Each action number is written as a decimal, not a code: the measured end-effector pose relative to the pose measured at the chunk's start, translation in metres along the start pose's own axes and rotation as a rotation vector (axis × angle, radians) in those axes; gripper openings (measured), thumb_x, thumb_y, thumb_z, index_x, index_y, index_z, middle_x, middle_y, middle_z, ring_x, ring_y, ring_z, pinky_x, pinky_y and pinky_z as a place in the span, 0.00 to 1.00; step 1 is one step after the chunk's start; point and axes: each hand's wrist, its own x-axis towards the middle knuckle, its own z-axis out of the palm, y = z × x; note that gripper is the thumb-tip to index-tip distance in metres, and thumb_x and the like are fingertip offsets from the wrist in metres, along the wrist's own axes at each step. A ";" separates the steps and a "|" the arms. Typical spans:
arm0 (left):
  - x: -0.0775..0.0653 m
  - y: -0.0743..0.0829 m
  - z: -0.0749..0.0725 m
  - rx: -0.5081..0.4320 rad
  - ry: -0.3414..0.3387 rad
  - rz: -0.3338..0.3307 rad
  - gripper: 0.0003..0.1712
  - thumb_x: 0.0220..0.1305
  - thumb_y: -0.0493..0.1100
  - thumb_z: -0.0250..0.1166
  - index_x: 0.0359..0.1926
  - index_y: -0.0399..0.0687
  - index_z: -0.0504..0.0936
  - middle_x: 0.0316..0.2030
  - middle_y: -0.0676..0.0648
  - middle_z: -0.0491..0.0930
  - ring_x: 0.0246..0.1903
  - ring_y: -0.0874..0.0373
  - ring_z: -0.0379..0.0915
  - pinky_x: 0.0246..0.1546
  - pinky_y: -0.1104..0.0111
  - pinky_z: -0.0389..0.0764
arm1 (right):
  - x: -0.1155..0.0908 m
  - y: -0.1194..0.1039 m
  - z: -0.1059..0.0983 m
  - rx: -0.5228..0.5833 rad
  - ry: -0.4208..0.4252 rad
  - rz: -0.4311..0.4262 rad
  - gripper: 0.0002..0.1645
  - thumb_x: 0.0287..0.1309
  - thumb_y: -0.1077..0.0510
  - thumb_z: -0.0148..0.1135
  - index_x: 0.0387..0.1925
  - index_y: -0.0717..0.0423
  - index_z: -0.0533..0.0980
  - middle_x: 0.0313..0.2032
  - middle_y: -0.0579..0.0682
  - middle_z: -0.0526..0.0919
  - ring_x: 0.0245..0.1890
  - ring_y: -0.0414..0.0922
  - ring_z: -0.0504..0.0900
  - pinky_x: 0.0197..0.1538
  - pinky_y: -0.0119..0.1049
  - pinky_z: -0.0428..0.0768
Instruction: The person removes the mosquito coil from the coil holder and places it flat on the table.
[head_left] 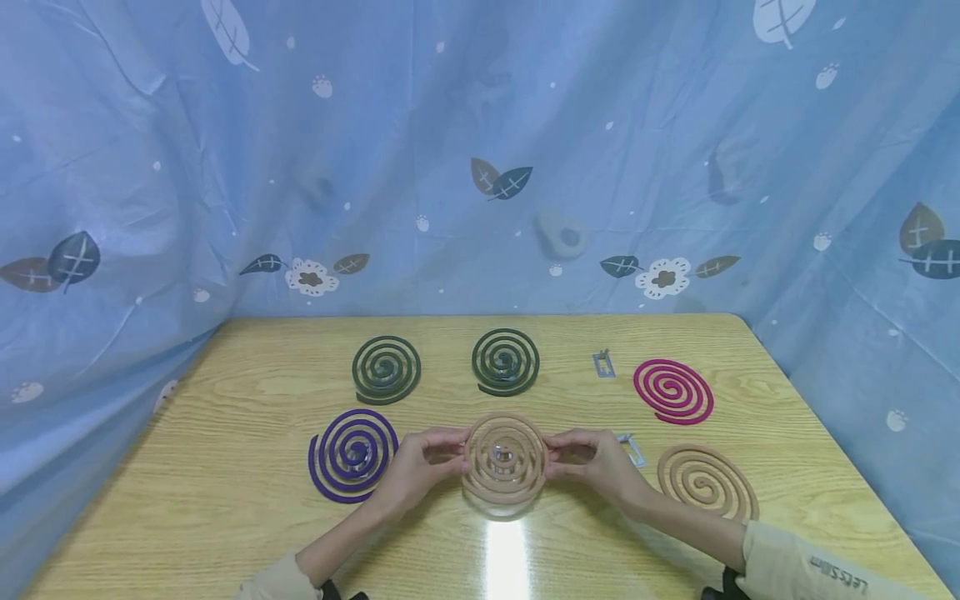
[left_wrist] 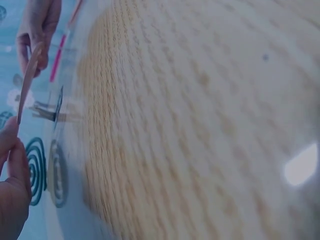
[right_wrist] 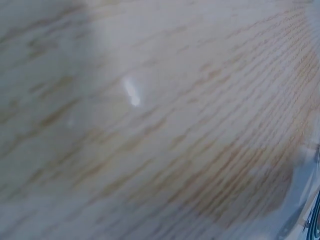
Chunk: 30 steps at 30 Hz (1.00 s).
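Observation:
Between my two hands is a tan mosquito coil [head_left: 480,487], pinched at its left rim by my left hand [head_left: 420,467] and at its right rim by my right hand [head_left: 596,462]. A small metal coil stand [head_left: 503,454] shows through the gaps at its middle. From the left wrist view, the same tan coil [left_wrist: 29,75] is seen edge-on and raised over the table, with left-hand fingers [left_wrist: 17,160] at one end. A purple coil [head_left: 330,454] lies just left of my left hand, and another metal stand [head_left: 632,450] sits partly behind my right hand.
Two dark green coils [head_left: 363,396] [head_left: 506,389] lie at the back. A magenta coil [head_left: 672,387] and a second tan coil [head_left: 705,483] are on the right, the latter by my right forearm. One more metal stand [head_left: 603,364] stands behind. A blue curtain [head_left: 420,167] borders the wooden table [head_left: 210,500].

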 end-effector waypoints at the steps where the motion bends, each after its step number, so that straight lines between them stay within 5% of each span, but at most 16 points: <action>1: 0.000 0.000 0.000 -0.002 0.001 0.000 0.23 0.51 0.31 0.71 0.51 0.33 0.80 0.45 0.38 0.80 0.44 0.51 0.78 0.48 0.72 0.80 | -0.001 0.000 0.000 -0.004 0.001 -0.001 0.25 0.45 0.68 0.71 0.46 0.77 0.76 0.40 0.69 0.81 0.39 0.39 0.83 0.50 0.33 0.82; 13: -0.002 0.005 0.005 -0.011 -0.010 0.008 0.23 0.51 0.30 0.70 0.51 0.31 0.80 0.47 0.36 0.79 0.46 0.47 0.77 0.49 0.72 0.80 | -0.006 -0.003 -0.003 0.001 0.022 0.054 0.26 0.43 0.67 0.72 0.46 0.75 0.76 0.41 0.67 0.82 0.38 0.38 0.83 0.48 0.32 0.83; 30: -0.004 0.014 0.016 0.004 -0.019 0.015 0.23 0.49 0.29 0.71 0.50 0.32 0.80 0.44 0.38 0.79 0.44 0.48 0.78 0.48 0.70 0.81 | -0.016 -0.005 -0.013 -0.042 0.008 -0.014 0.24 0.45 0.67 0.71 0.45 0.76 0.76 0.39 0.64 0.82 0.39 0.38 0.83 0.50 0.33 0.82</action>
